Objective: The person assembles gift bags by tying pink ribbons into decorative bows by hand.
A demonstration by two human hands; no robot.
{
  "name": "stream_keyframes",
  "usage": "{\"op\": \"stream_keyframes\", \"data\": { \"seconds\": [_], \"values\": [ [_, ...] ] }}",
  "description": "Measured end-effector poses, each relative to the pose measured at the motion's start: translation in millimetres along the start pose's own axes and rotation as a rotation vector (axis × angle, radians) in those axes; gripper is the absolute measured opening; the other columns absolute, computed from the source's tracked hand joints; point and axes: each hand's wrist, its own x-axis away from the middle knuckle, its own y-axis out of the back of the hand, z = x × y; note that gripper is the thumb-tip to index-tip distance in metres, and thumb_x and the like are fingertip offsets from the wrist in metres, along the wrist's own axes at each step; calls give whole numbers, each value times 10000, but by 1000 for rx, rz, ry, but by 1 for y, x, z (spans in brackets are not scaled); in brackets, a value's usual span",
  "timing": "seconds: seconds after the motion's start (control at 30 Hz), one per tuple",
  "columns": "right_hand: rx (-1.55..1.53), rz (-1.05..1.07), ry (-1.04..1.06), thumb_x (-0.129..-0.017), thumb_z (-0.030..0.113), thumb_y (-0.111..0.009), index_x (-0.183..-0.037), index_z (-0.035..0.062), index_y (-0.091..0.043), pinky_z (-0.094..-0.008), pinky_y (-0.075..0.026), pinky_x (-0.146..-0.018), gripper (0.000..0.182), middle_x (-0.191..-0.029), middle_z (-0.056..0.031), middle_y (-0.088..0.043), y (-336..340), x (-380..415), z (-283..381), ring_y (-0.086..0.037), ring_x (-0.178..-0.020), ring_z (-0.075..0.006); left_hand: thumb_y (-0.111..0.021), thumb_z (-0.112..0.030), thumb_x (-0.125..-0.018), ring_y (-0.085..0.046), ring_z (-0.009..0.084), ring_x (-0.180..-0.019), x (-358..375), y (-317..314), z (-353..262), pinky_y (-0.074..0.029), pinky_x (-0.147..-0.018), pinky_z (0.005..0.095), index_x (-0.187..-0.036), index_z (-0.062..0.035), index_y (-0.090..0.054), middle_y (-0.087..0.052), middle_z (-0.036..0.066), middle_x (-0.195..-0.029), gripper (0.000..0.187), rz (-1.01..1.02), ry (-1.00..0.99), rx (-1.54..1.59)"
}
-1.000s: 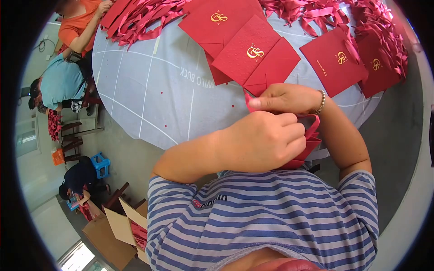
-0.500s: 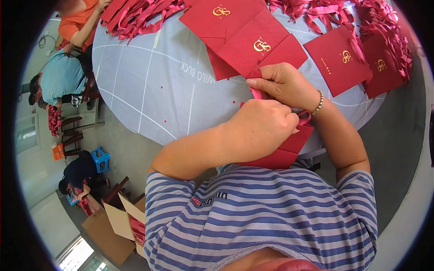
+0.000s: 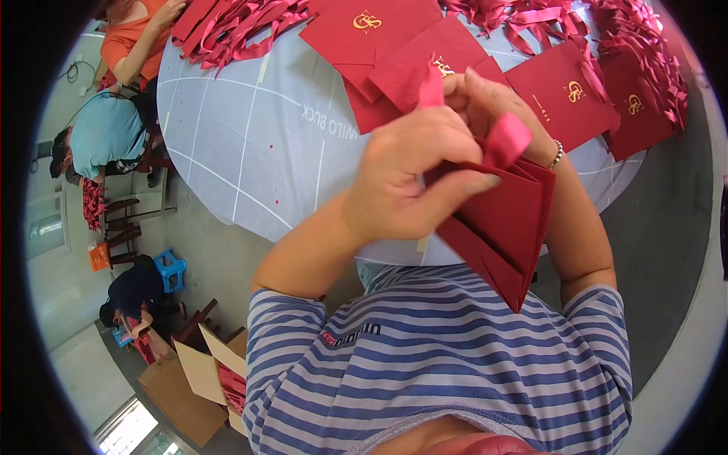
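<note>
Both hands, red bag now raised

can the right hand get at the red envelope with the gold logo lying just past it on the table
Probably not right now: the right hand is busy gripping the red folded envelope and its ribbon, though nothing blocks the envelope on the table.

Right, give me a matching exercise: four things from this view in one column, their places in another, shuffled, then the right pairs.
Things:
1. folded dark red paper envelope
2. blue plastic stool
3. brown cardboard box
4. heap of red ribbons

Places:
A. on the floor, lower left
B. held up in both hands
C. on the grey table, far left side
D. on the floor beside a crouching person

Pairs: 1-B, 2-D, 3-A, 4-C
</note>
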Motion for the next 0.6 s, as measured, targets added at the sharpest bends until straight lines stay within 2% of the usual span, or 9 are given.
{"op": "stream_keyframes", "data": {
  "seconds": [0.07,0.1,0.17,0.27,0.37,0.43,0.47,0.53,0.6],
  "values": [
    [451,247,195,-1070,339,-510,-1321,7,-575,-257,-510,-616,421,-933,-70,-703,21,0,-8,-667,-725,-122,-732,37,-826,-620,232,-786,0,5,3,-516,-750,337,-950,9,-636,-626,114,-852,160,-67,-13,185],
    [339,339,62,-1059,314,-529,-1385,19,-525,-234,-498,-611,440,-938,-60,-694,28,0,-11,-650,-700,-107,-676,58,-867,-619,219,-852,3,7,9,-514,-795,340,-996,27,-623,-632,123,-925,143,-98,-54,212],
    [453,528,206,-1026,297,-601,-1343,41,-562,-193,-461,-586,409,-924,-18,-683,24,3,-5,-624,-693,-76,-658,51,-889,-618,214,-880,5,10,9,-520,-824,341,-1016,30,-626,-636,126,-966,132,-93,2,292],
    [200,311,12,-970,244,-704,-1185,72,-631,-159,-366,-544,285,-901,60,-647,14,11,15,-533,-680,-3,-613,7,-959,-631,190,-985,4,13,7,-535,-878,337,-1138,44,-618,-647,128,-1099,183,-222,165,386],
    [417,-9,117,-945,278,-741,-1099,79,-681,-169,-337,-509,258,-792,69,-638,35,11,32,-496,-618,6,-619,12,-956,-644,167,-1008,-10,24,15,-531,-870,298,-1180,36,-616,-676,117,-1114,225,-512,290,456],
    [1055,-248,25,-931,305,-752,-904,28,-719,-200,-364,-494,281,-655,27,-610,25,24,57,-501,-557,-28,-628,39,-939,-642,151,-986,-12,44,27,-512,-889,261,-1132,31,-636,-690,103,-1052,193,-647,288,370],
    [1271,-408,126,-912,334,-763,-757,-29,-701,-260,-414,-493,400,-577,-41,-571,28,25,56,-519,-519,-76,-628,39,-939,-642,151,-986,-13,47,30,-512,-889,261,-1132,31,-636,-690,103,-1052,193,-649,285,372],
    [1460,-589,403,-900,346,-763,-759,-43,-699,-308,-452,-521,419,-581,-84,-577,53,19,54,-540,-524,-123,-654,45,-922,-640,135,-964,-12,49,33,-511,-868,249,-1099,23,-651,-686,91,-1035,178,-654,325,211],
    [1537,-664,571,-880,312,-762,-861,-21,-723,-366,-514,-619,336,-703,-143,-668,66,13,63,-645,-622,-251,-714,-2,-905,-631,89,-894,-10,39,30,-519,-765,231,-997,-7,-671,-689,31,-950,101,-481,453,60]
  ]
}}
